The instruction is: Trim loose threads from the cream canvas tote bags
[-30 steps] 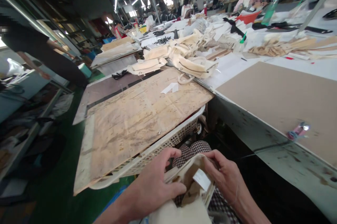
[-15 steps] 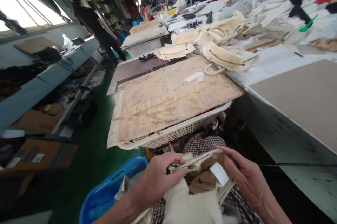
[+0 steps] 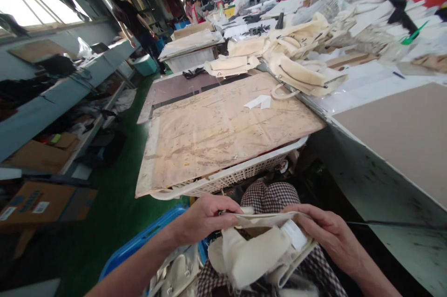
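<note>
A cream fabric bag [image 3: 258, 255] lies over my lap, its opening facing up and a white label [image 3: 294, 235] showing inside the right end. My left hand [image 3: 213, 215] pinches the rim at the left, thumb and fingers closed on it. At the other end my right hand [image 3: 323, 227] has its fingers wrapped round the rim by the label. Between the two hands the rim is stretched nearly straight. Pale lining bulges out of the opening toward me.
A blue basket [image 3: 139, 243] with pale bags stands at my left. Before me a worn wooden board [image 3: 223, 134] rests over a white plastic basket [image 3: 237, 173]. More cream bags [image 3: 296, 73] lie on the long table at right. A person [image 3: 134, 20] stands in the left aisle.
My hands have drawn the rim straighter, the left one moving outward. The lining now puffs up further out of the opening. The person in the aisle has turned and shifted.
</note>
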`<state>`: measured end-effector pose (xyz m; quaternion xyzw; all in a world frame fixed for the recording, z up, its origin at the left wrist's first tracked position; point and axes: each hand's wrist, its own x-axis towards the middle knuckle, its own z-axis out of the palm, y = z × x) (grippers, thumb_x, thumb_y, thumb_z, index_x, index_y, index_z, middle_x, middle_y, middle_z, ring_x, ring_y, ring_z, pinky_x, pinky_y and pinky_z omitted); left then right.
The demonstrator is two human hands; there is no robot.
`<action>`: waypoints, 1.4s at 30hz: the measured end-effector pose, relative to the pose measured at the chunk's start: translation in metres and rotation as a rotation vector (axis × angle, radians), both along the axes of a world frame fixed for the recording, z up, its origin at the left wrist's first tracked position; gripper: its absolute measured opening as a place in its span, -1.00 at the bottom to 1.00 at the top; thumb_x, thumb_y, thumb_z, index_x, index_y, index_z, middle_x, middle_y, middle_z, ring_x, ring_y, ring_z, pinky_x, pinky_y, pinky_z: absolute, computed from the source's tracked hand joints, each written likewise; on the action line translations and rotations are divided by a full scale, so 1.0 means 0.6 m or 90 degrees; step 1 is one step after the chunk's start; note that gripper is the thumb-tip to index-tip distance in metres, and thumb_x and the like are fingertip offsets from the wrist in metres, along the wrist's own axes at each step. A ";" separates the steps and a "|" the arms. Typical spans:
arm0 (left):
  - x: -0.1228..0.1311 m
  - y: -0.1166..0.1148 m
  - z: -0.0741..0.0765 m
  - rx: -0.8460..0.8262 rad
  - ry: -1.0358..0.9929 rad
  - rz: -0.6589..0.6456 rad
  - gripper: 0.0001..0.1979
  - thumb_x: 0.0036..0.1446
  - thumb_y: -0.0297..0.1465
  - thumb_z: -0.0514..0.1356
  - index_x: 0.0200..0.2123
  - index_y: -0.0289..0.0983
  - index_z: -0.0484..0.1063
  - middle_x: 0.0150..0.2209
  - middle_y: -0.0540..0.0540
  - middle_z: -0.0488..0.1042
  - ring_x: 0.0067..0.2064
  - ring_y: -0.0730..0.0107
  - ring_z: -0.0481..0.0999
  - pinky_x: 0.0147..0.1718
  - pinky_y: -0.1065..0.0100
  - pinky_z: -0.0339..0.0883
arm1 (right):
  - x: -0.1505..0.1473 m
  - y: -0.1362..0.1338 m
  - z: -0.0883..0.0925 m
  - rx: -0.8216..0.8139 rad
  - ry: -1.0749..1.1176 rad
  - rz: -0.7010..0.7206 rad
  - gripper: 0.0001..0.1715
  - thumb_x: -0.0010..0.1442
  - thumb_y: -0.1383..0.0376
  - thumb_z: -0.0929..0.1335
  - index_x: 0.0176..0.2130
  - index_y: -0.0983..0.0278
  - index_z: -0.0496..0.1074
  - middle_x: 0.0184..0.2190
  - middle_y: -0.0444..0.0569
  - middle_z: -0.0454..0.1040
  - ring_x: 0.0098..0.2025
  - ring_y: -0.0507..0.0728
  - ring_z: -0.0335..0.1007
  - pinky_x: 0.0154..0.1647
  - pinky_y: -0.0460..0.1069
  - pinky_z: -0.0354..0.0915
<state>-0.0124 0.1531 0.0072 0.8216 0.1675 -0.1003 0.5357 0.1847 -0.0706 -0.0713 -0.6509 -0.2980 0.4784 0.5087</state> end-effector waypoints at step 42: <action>0.050 -0.031 0.057 0.179 -0.128 -0.134 -0.91 0.10 -0.43 0.34 -0.27 -0.24 0.58 0.00 -0.13 0.49 0.00 0.31 0.46 0.00 0.31 0.36 | -0.061 -0.002 0.000 -0.005 -0.077 -0.155 -0.54 0.24 -0.01 0.30 -0.06 0.19 0.55 -0.24 -0.06 0.63 -0.29 0.14 0.56 -0.34 -0.16 0.44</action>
